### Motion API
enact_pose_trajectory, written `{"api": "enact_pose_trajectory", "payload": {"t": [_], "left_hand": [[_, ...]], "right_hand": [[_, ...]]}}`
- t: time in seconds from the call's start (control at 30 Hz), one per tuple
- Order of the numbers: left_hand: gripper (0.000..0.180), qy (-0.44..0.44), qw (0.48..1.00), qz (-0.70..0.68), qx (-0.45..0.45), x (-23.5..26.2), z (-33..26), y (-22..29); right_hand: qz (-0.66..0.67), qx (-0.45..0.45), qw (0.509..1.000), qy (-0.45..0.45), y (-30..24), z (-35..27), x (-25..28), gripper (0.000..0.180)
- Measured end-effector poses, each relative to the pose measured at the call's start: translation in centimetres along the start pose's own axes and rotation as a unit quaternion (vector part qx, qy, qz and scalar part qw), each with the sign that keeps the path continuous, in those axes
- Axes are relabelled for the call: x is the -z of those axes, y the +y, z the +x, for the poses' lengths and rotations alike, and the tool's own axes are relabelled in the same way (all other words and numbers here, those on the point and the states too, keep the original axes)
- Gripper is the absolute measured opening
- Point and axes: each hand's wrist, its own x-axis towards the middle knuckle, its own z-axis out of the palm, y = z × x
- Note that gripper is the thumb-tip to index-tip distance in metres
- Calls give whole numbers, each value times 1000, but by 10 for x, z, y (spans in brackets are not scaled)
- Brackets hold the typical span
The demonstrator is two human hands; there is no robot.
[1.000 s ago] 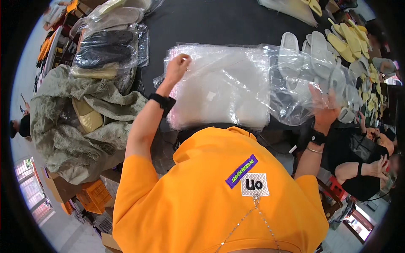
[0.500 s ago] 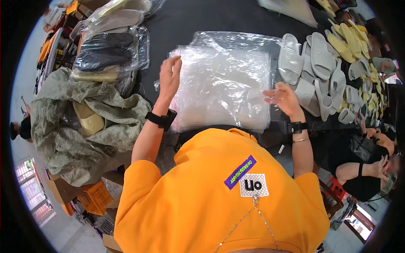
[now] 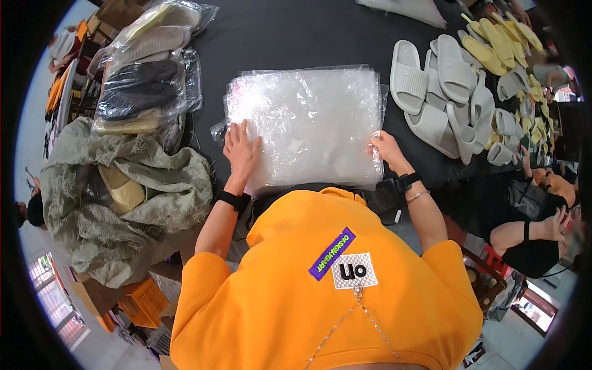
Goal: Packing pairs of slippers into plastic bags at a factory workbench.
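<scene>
A thick stack of clear plastic bags [image 3: 308,123] lies flat on the black table in front of me. My left hand [image 3: 242,150] rests on the stack's left edge, palm down, with fingers stretched out. At the right edge my right hand [image 3: 388,150] has its fingers closed on the rim of the bags. How many layers it pinches I cannot make out. Grey slides [image 3: 409,77] lie in a loose heap just right of the stack.
Bagged dark slippers [image 3: 139,89] are piled at the left, beyond a rumpled grey-green sack [image 3: 61,185] with a tan slide [image 3: 121,188] in it. Yellow slides [image 3: 487,52] lie at the far right. More plastic bags [image 3: 407,9] are at the far edge. A person [image 3: 530,237] sits at the right.
Both hands have come down onto the stack's sides from above it. The loose bag that stuck out at the far side now lies nearly in line with the others.
</scene>
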Motion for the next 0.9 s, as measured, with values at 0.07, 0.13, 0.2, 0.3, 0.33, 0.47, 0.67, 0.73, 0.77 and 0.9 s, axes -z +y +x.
{"api": "enact_pose_trajectory", "payload": {"t": [0.07, 0.13, 0.2, 0.3, 0.33, 0.47, 0.67, 0.73, 0.77, 0.9], "left_hand": [[72, 7, 999, -21, 30, -1, 2, -2], [77, 13, 995, -88, 42, -2, 6, -8], [82, 20, 986, -151, 59, -2, 12, -14], [89, 14, 971, -224, 79, 2, 19, -15], [90, 0, 968, -239, 79, 7, 20, -10], [93, 4, 964, -263, 34, 0, 19, -23], [90, -46, 990, -130, 33, 8, 16, -12], [89, -52, 990, -124, 35, 4, 16, -13], [89, -54, 990, -122, 36, 1, 16, -16], [90, -71, 991, -62, 91, 14, 14, 0]], "right_hand": [[-156, 85, 980, 84, 9, 1, 1, 30], [-232, 147, 949, 154, 8, 0, 0, 43], [-230, 187, 931, 214, 5, -1, -1, 64], [-215, 230, 935, 161, 5, 8, -2, 87], [-216, 234, 941, 114, 10, 18, -4, 88], [-277, 219, 929, 112, -5, 10, -18, 91], [-241, 190, 947, 93, 23, 15, -13, 96], [-257, 153, 951, 80, 19, 11, -20, 98], [-272, 129, 950, 88, 17, 7, -22, 98], [-282, 136, 939, 144, 20, 4, -28, 101]]}}
